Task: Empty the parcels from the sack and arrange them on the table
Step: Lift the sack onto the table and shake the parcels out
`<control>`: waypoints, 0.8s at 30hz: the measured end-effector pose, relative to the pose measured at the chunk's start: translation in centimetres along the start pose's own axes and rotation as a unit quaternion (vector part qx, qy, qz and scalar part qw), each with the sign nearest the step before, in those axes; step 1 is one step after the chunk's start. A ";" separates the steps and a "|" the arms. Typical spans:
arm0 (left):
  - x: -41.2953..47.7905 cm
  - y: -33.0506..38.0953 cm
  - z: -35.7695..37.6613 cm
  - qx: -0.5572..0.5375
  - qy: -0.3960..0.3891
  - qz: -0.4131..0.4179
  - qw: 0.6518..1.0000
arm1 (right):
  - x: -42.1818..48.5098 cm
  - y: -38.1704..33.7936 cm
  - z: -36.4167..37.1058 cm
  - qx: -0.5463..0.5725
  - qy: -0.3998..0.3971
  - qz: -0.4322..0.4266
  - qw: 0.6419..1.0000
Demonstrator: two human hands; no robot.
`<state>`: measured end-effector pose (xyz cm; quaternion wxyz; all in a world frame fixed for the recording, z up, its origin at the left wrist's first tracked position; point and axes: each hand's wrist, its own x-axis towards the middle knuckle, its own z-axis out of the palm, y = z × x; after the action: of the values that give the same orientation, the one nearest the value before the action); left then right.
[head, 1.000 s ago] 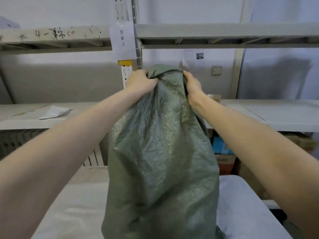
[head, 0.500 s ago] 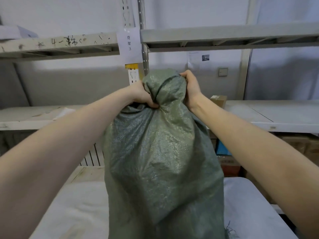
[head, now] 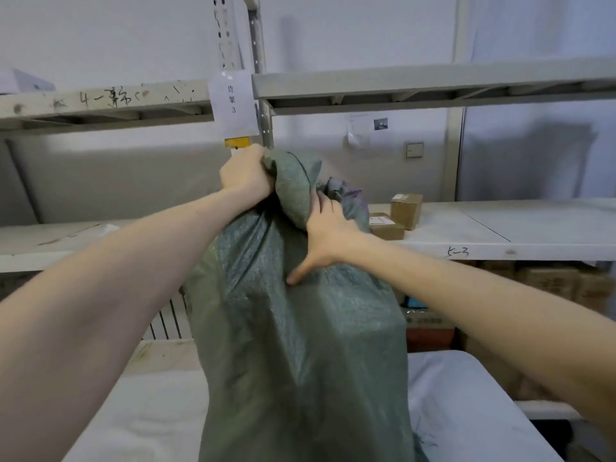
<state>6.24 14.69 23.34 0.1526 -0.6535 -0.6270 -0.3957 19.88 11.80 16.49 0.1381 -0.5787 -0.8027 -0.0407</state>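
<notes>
Left hand [head: 245, 173] squeezes the sack [head: 300, 345] top, right hand [head: 328, 228] lies flat on it; best tip it slowly over the desk [head: 466, 411].

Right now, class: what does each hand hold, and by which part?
The left hand grips the green sack by its bunched top. The right hand holds nothing; it rests spread against the sack's upper side.

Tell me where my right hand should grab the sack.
Grip the sack at its bunched top, coming from the right, opposite the left hand gripping there. The cloth gathers into a thick fold; the bulging side under your spread right hand likely offers little to pinch.
</notes>
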 end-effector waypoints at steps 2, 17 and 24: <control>0.1 0.7 -0.3 -0.012 0.013 0.014 1.000 | -0.3 -0.4 1.3 0.052 0.076 0.028 0.995; -3.9 3.8 0.4 -0.009 0.050 0.140 0.989 | 2.9 4.9 5.0 0.012 0.245 0.109 0.963; -3.9 4.3 -1.0 -0.025 -0.201 0.114 0.973 | 2.2 8.7 2.7 0.298 0.176 0.095 0.933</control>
<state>10.32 10.57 22.43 0.0514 -0.7904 -0.5562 -0.2516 26.97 17.31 13.68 0.4468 -0.5678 -0.6822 0.1122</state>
